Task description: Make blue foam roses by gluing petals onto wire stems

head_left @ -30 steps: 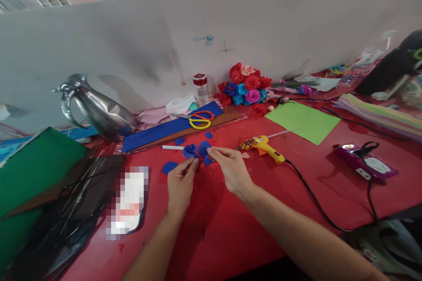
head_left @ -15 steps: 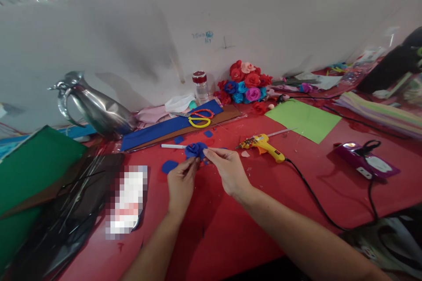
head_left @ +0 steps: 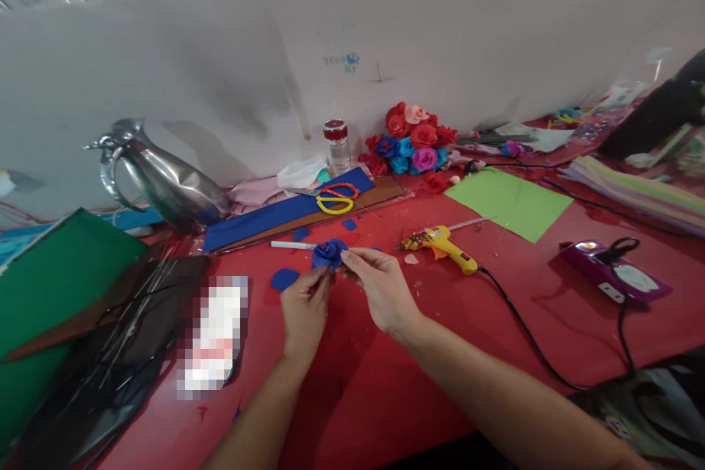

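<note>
Between both hands is a blue paper flower (head_left: 328, 253) with a small red spot at its centre. My left hand (head_left: 305, 306) pinches it from below, fingers closed. With thumb and fingers together, my right hand (head_left: 381, 286) grips a petal on its right side. Behind the flower lies a white pen-like stick (head_left: 290, 244). A loose blue petal (head_left: 285, 279) rests left of the flower, and smaller blue pieces (head_left: 349, 224) are scattered beyond it. To the right a yellow hot glue gun (head_left: 449, 248) lies on its side.
Red-and-yellow-handled scissors (head_left: 335, 204) lie on blue sheets at the back. Along the wall stand a metal jug (head_left: 170, 180), a glass jar (head_left: 337, 150) and several paper flowers (head_left: 421, 139). A green sheet (head_left: 510, 202) and a purple power box (head_left: 617, 272) with cables are on the right.
The blue flower has tilted so its face and red centre show more clearly. Both hands keep their grip and have barely moved.
</note>
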Tool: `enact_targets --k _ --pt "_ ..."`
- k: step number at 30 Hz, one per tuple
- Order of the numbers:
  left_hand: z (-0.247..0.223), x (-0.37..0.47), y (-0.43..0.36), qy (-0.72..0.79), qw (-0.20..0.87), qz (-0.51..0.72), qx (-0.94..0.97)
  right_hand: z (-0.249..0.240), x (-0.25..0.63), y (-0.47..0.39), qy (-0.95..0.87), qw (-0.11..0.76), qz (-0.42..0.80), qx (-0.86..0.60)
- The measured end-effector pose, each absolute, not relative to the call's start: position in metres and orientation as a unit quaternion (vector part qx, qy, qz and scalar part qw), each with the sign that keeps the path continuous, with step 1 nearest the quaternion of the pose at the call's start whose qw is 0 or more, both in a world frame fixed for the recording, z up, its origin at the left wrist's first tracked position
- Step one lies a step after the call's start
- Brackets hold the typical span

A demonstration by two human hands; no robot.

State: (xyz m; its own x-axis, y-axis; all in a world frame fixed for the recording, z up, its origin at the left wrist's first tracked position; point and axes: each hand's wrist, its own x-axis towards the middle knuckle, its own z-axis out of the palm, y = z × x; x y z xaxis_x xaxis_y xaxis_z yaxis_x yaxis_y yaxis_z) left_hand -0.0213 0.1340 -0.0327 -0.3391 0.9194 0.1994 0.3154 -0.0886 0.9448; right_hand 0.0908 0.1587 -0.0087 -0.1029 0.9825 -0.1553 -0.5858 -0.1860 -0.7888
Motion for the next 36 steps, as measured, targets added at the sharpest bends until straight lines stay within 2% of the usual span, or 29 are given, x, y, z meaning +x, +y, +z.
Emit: enact_targets --k 12,20,36 --pt "-0.03 -0.021 0.131 0.619 0.259 0.539 0.508 -0.01 0.089 0.155 -0.273 0.584 0.692 -0.326" --pt "-0.031 -0.021 0.129 0.605 0.249 0.539 0.53 -0.012 0.091 0.157 -0.313 0.551 0.703 -0.322" --pt "-0.025 -0.023 0.126 0.587 0.168 0.524 0.593 -0.024 0.096 0.16 -0.473 0.548 0.599 -0.342"
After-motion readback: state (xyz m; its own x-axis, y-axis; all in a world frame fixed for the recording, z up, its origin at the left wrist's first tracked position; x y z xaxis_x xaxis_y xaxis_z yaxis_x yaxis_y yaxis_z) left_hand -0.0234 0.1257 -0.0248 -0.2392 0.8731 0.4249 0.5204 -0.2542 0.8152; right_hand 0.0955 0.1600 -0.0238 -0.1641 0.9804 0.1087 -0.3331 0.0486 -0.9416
